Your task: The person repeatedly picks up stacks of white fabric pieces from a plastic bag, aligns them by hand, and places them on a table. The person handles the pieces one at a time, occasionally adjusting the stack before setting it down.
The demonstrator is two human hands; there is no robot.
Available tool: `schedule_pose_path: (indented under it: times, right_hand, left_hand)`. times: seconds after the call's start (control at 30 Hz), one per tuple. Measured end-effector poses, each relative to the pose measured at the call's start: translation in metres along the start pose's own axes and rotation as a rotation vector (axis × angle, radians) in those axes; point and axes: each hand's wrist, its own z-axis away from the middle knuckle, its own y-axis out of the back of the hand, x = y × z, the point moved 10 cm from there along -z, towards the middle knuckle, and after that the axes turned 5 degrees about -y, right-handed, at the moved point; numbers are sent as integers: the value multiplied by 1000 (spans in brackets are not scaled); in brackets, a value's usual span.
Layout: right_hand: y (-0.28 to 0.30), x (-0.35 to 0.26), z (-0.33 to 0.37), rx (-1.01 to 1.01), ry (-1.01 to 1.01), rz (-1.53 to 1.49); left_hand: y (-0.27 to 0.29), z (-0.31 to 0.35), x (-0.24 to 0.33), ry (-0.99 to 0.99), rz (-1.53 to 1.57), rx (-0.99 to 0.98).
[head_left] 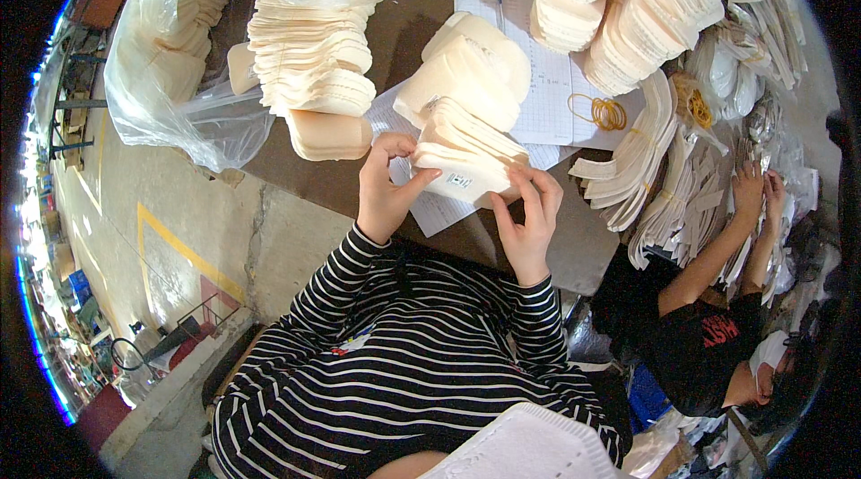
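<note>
Between my hands is a short stack of cream, rounded foam-like pads (471,143), its front piece bearing a small printed mark. My left hand (387,181) grips the stack's left end, thumb in front and fingers behind. At the right end, my right hand (531,214) pinches the edge of the pads between thumb and fingers. Just behind this stack lies a looser pile of the same cream pads (480,62), resting on white printed sheets (552,89). Left of my left hand, a long leaning row of cream pads (309,39) ends in a single flat pad (330,135).
A clear plastic bag (134,89) of pads sits at the table's far left. Tied bundles of pads (646,21) stand at the back right. Yellow rubber bands (599,111) lie on the sheets. Curved strip bundles (632,161) are at right, where a co-worker's hands (749,192) handle pieces.
</note>
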Motion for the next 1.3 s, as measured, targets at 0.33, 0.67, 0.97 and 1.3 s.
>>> schedule_pose_path:
  times: [0.33, 0.67, 0.97, 1.3]
  right_hand:
    - [-10, -15, -4, -137, 68, -116]
    - [-12, -22, -2, -153, 107, -94]
    - [-11, -26, -2, -163, 133, -100]
    - [-19, 23, 19, -89, -398, -605]
  left_hand:
    - [-16, 6, -4, 180, 318, -114]
    - [-3, 23, -20, 229, 357, 0]
    - [-4, 17, -20, 148, 443, -85]
    - [1, 27, 0, 39, -3, -180]
